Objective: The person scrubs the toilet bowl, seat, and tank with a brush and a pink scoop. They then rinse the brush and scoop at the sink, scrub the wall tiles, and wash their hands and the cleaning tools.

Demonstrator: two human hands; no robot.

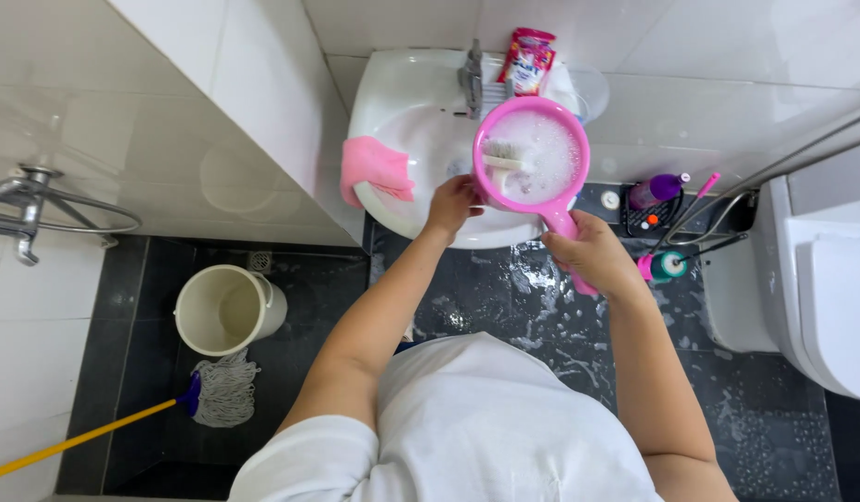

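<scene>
My right hand [592, 253] grips the handle of a pink water dipper [534, 153] full of white foam, held over the white sink [407, 130]. A white scrub brush [502, 158] sits in the foam. My left hand [453, 203] is at the dipper's left rim, by the front of the sink; I cannot tell whether it grips the rim or the brush. A pink cloth [374, 167] hangs over the sink's left edge.
A tap [472, 79] and a red packet [527, 60] are at the sink's back. A cream bucket [227, 309] and a yellow-handled mop [202, 395] stand on the wet dark floor at left. Bottles [657, 191] and a toilet [820, 279] are at right.
</scene>
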